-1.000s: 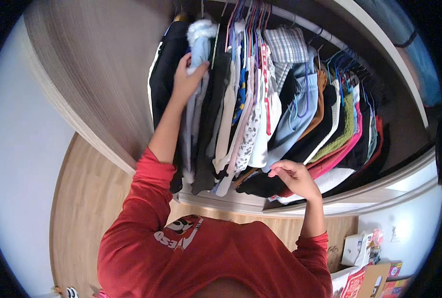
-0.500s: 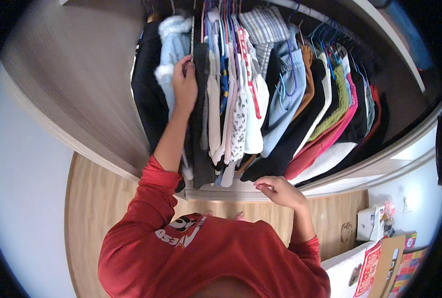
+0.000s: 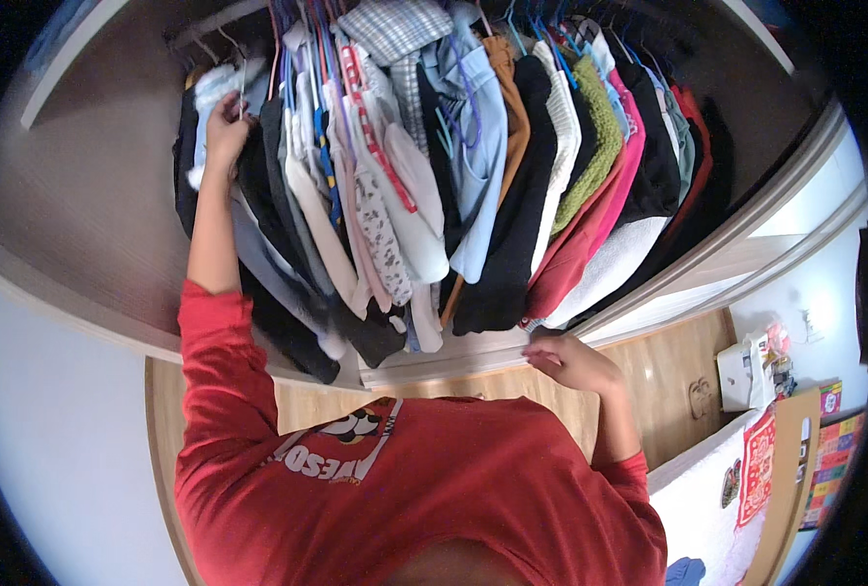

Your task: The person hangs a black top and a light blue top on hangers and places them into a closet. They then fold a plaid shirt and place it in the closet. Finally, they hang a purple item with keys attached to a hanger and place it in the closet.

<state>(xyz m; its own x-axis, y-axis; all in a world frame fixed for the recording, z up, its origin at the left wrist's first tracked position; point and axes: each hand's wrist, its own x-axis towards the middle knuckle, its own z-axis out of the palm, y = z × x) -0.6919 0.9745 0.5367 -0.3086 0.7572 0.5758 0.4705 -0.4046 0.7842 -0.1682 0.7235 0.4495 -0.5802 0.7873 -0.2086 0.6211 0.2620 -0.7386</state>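
My left hand (image 3: 224, 132) is raised among clothes at the left of the closet, its fingers closed around a thin pale hanger (image 3: 243, 93). Beside it hangs a light blue garment with fluffy white trim (image 3: 221, 88); dark clothes (image 3: 263, 176) hang just right of the wrist. My right hand (image 3: 580, 363) hovers below the hem of a red garment (image 3: 556, 283), near the closet's front edge. Its fingers are loosely bent and a little apart, with nothing seen in them. Part of the left fingers is hidden by the hand itself.
Many clothes crowd the rail, among them a checked shirt (image 3: 395, 31), a green knit (image 3: 595, 137) and a light blue shirt (image 3: 478, 146). The wooden side panel (image 3: 92, 215) stands left. At lower right are a bed (image 3: 712, 488) and a white bin (image 3: 744, 376).
My left hand has moved up and left with what it grips, and the clothes at the left now spread and slant. My right hand has shifted slightly right. The whole view has turned.
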